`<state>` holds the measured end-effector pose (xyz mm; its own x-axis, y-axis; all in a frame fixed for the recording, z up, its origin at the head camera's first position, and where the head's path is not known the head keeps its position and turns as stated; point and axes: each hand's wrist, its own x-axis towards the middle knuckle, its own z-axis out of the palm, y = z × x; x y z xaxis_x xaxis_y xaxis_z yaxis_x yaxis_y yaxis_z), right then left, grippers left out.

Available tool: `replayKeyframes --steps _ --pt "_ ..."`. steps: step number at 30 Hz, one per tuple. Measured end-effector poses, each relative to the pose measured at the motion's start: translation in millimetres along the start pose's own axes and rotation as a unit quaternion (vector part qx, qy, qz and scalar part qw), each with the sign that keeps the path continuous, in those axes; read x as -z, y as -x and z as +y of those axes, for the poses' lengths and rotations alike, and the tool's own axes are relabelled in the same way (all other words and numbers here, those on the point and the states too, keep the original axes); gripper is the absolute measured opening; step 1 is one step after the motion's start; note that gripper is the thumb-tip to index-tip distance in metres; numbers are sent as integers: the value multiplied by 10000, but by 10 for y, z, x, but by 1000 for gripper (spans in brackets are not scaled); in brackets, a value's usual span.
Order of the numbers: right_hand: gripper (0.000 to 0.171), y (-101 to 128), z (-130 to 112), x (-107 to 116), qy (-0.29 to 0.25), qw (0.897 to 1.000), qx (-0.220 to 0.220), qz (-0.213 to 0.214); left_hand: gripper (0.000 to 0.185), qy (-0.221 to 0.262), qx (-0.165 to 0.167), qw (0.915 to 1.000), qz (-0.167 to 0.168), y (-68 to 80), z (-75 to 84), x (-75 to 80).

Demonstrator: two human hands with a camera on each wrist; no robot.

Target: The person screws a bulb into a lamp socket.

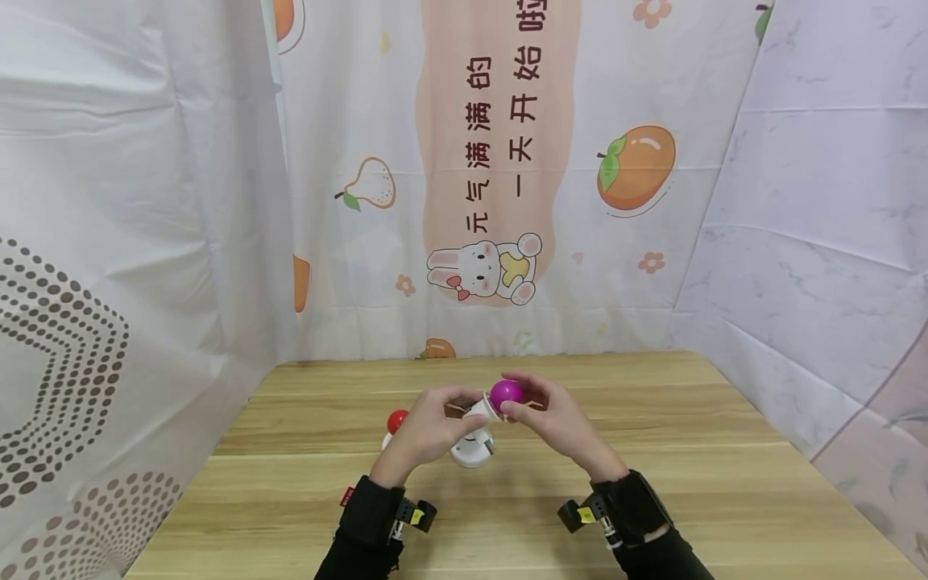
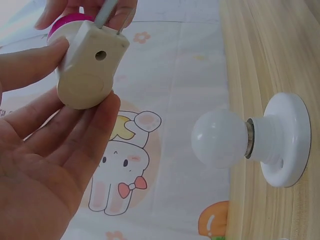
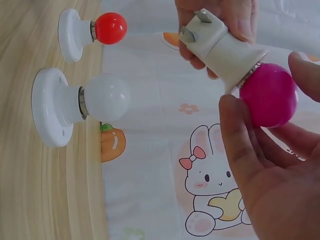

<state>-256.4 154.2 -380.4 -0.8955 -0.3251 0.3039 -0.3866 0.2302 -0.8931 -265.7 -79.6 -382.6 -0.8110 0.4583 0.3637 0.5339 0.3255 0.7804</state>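
Note:
Above the wooden table (image 1: pixel 652 499) my two hands meet in mid-air. My left hand (image 1: pixel 428 427) grips a cream plug-in lamp socket (image 1: pixel 482 407) (image 2: pixel 87 70) (image 3: pixel 220 42) between thumb and fingers. My right hand (image 1: pixel 544 415) pinches a magenta bulb (image 1: pixel 506 392) (image 3: pixel 268 95) that sits in that socket; in the left wrist view only the magenta bulb's edge (image 2: pixel 62 25) shows. Below the hands, a white bulb (image 2: pixel 220 138) (image 3: pixel 106 96) stands in a white round base (image 1: pixel 471 453) (image 2: pixel 287 140) (image 3: pixel 50 107) on the table.
A red bulb (image 1: pixel 396 420) (image 3: pixel 111 27) in a second white base (image 3: pixel 72 35) stands on the table just left of the white one, partly behind my left hand. Printed cloth with a rabbit (image 1: pixel 486 270) hangs at the back and sides.

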Motion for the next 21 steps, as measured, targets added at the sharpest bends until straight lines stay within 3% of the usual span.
replayKeyframes --steps 8,21 --pt "53 18 31 86 -944 9945 -73 -456 27 18 -111 9999 91 10 -17 29" --pt "50 5 39 27 -718 9936 -41 -868 31 581 -47 9981 198 2 -6 17"
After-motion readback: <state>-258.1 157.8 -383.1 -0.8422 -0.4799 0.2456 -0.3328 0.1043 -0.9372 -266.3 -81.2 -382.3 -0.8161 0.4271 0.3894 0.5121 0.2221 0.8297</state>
